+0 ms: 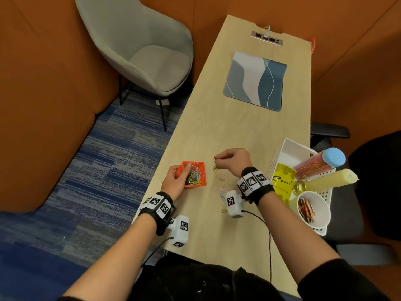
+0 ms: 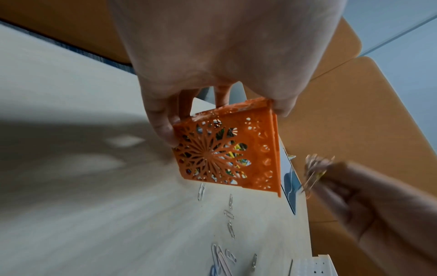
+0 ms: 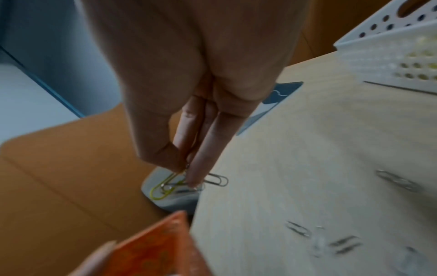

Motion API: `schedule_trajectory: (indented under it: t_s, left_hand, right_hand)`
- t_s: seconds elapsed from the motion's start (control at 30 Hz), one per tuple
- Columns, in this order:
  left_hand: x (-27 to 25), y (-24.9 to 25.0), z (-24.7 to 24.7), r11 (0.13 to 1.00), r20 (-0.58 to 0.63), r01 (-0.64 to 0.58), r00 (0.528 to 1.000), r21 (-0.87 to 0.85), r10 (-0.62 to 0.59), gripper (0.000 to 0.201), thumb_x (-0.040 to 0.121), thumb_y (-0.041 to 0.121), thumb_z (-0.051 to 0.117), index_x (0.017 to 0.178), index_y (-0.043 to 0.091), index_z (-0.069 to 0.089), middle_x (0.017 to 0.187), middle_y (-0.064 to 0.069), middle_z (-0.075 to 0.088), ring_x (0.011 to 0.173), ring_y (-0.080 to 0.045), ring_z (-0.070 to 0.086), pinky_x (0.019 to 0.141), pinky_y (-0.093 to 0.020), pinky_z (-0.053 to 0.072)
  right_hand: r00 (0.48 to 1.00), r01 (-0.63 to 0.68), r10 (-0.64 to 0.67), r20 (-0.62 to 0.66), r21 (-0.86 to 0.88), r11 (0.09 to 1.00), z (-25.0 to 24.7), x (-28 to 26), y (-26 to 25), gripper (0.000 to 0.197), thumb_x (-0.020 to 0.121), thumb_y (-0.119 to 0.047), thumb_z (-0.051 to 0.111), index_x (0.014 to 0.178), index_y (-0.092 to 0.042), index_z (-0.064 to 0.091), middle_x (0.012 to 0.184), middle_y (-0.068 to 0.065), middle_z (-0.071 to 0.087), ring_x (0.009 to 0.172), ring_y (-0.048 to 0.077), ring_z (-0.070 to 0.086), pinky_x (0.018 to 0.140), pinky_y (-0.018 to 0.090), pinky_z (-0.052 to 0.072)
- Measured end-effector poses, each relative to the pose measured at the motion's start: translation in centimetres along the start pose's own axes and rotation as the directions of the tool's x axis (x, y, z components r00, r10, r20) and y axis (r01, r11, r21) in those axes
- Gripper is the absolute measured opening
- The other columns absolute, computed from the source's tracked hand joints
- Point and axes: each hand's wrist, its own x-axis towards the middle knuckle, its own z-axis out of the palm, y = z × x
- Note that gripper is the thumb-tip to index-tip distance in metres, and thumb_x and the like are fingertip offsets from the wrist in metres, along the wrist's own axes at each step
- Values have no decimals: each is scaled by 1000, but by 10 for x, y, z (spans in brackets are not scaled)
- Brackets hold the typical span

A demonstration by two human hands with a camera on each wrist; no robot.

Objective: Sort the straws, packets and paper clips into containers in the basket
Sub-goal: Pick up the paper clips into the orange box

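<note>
My left hand (image 1: 180, 177) grips a small orange lattice container (image 1: 196, 177) (image 2: 227, 153) holding coloured paper clips, lifted and tilted above the table near its left edge. Just to its right, my right hand (image 1: 230, 159) (image 3: 187, 168) pinches a bunch of paper clips (image 1: 215, 165) (image 3: 179, 184), one yellow and the others metal, hanging above the table. Several loose paper clips (image 1: 223, 187) (image 2: 229, 214) (image 3: 331, 240) lie on the wood in front of my right wrist. The white perforated basket (image 1: 280, 157) stands at the right edge.
In the basket are a clear tube of orange straws with a blue lid (image 1: 321, 162), a paper cup of packets (image 1: 314, 209), a yellow candle (image 1: 329, 181) and a yellow pouch (image 1: 282, 181). A blue-grey mat (image 1: 256, 80) lies farther along the table. A grey chair (image 1: 141, 44) stands beyond the table's left edge.
</note>
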Motion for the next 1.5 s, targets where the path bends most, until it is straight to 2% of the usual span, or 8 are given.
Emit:
schedule_trajectory:
  t_s: [0.2, 0.33, 0.47, 0.6, 0.97, 1.1, 1.23, 1.5]
  left_hand:
    - [0, 7, 21, 1000, 34, -2, 999, -17, 2, 69, 68, 83, 62, 116, 34, 57, 112, 2, 70, 102, -17, 69, 99, -45, 54]
    - [-2, 7, 17, 1000, 37, -3, 999, -10, 3, 72, 69, 85, 59, 120, 34, 55, 111, 4, 70, 102, -15, 69, 100, -42, 52]
    - [-2, 3, 7, 1000, 3, -5, 1000, -5, 5, 62, 77, 78, 60, 119, 33, 56, 111, 5, 69, 104, -15, 67, 103, -39, 50]
    - [1, -2, 0, 1000, -25, 0, 1000, -4, 0, 49, 86, 68, 62, 118, 32, 55, 109, 5, 68, 104, -16, 67, 102, -39, 50]
    - [-2, 0, 14, 1000, 49, 10, 999, 2, -10, 59, 80, 74, 62, 120, 32, 53, 112, 2, 68, 104, -17, 67, 101, -45, 53]
    - [-8, -1, 17, 1000, 70, 22, 997, 19, -23, 70, 70, 82, 61, 119, 33, 53, 113, 2, 68, 105, -18, 67, 102, -46, 52]
    - [-11, -2, 16, 998, 79, 17, 997, 53, -21, 68, 71, 81, 60, 118, 33, 53, 112, 4, 67, 105, -18, 66, 102, -48, 51]
    - [-11, -6, 13, 991, 55, 20, 998, 131, -27, 51, 89, 67, 59, 123, 30, 52, 119, -1, 66, 105, -18, 63, 102, -45, 50]
  right_hand:
    - [957, 137, -133, 259, 2, 991, 5, -16, -24, 11, 77, -1, 77, 85, -8, 76, 79, 10, 74, 71, 19, 72, 69, 25, 60]
    - [992, 122, -119, 38, -96, 988, 4, 7, 9, 27, 84, 8, 60, 90, -12, 75, 90, 8, 73, 82, 25, 70, 74, 29, 61]
    - [963, 231, -87, 254, -621, 749, 19, 18, 46, 55, 86, 7, 43, 133, -15, 60, 145, 5, 51, 130, 23, 51, 111, 28, 36]
    - [889, 390, -15, 458, -738, 550, 23, 7, 77, 76, 81, 16, 40, 151, -11, 33, 163, 3, 15, 148, 21, 22, 120, 30, 21]
    - [825, 527, -77, 560, -711, 465, 2, -71, 130, 64, 83, -6, 58, 144, -4, 41, 157, 16, 27, 144, 31, 28, 116, 37, 31]
    - [846, 524, -124, 518, -769, 366, 11, -65, 133, 24, 83, -1, 59, 105, -4, 68, 112, 18, 62, 103, 37, 60, 73, 41, 55]
    - [863, 505, -113, 493, -828, 245, 21, -54, 121, 15, 64, 0, 79, 69, -2, 65, 74, 12, 59, 62, 31, 62, 46, 29, 41]
    - [920, 388, -55, 387, -886, 254, 38, -28, 88, 25, 88, 9, 46, 105, -1, 61, 107, 16, 63, 100, 34, 63, 79, 38, 49]
